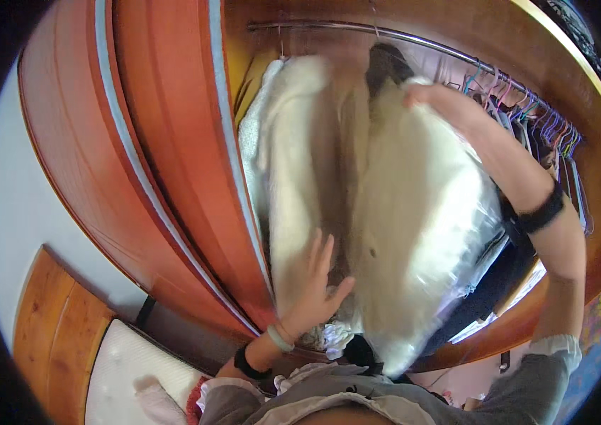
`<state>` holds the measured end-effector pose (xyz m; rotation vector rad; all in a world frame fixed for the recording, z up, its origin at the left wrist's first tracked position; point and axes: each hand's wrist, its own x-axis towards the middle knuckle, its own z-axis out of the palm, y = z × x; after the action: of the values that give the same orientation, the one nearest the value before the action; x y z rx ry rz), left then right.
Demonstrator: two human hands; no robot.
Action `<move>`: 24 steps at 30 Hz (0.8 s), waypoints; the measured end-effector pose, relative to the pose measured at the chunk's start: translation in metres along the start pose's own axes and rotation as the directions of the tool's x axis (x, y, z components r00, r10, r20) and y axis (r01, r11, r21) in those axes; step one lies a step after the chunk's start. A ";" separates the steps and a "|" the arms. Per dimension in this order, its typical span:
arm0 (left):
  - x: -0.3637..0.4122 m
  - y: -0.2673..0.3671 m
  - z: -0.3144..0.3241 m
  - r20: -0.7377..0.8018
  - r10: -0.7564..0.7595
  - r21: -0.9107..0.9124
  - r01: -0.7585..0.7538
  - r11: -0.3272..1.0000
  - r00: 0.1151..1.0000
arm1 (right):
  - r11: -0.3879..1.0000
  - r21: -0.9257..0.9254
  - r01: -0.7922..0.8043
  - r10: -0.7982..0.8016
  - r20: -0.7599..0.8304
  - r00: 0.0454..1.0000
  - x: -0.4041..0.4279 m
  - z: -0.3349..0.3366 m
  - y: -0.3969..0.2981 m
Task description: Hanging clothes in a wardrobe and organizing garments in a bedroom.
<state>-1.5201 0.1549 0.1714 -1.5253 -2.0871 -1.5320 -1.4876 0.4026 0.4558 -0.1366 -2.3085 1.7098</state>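
My right hand (pixel 423 95) is raised at the upper end of a cream garment in a clear plastic cover (pixel 423 212), its fingers at the garment's shoulder; the hand is blurred. That garment hangs inside a wardrobe below the metal rail (pixel 417 38), with a dark piece (pixel 385 64) at its top. My left hand (pixel 314 292), fingers spread and holding nothing, is low in front of a fluffy cream garment (pixel 295 159). A white textured garment (pixel 250 133) hangs beside that one at the left. Between the two cream garments is a brown strip, too blurred to name.
Orange-red wardrobe doors (pixel 173 159) with pale edges stand at the left. Colourful hangers (pixel 550 125) and dark clothes crowd the rail's right side. At lower left are a wooden headboard (pixel 61 308) and a white mattress (pixel 130 372). A crumpled white item (pixel 336 337) lies at the wardrobe's bottom.
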 end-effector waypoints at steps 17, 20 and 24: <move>-0.081 -0.062 0.050 0.129 -0.313 -0.077 0.324 0.943 0.941 | 0.969 -0.216 0.123 -0.190 -0.322 0.927 0.212 0.134 0.078; -0.077 -0.080 0.070 0.129 -0.301 0.001 0.303 0.953 0.945 | 0.979 -0.016 0.205 -0.203 0.055 0.978 0.189 0.130 0.084; -0.088 -0.088 0.085 0.143 -0.328 0.014 0.329 0.944 0.934 | 0.968 -0.187 0.169 -0.171 0.009 0.985 0.112 0.082 0.109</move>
<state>-1.5100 0.1675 0.0220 -1.3794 -2.5279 -1.5746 -1.6263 0.3855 0.3472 0.0192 -2.3964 1.4071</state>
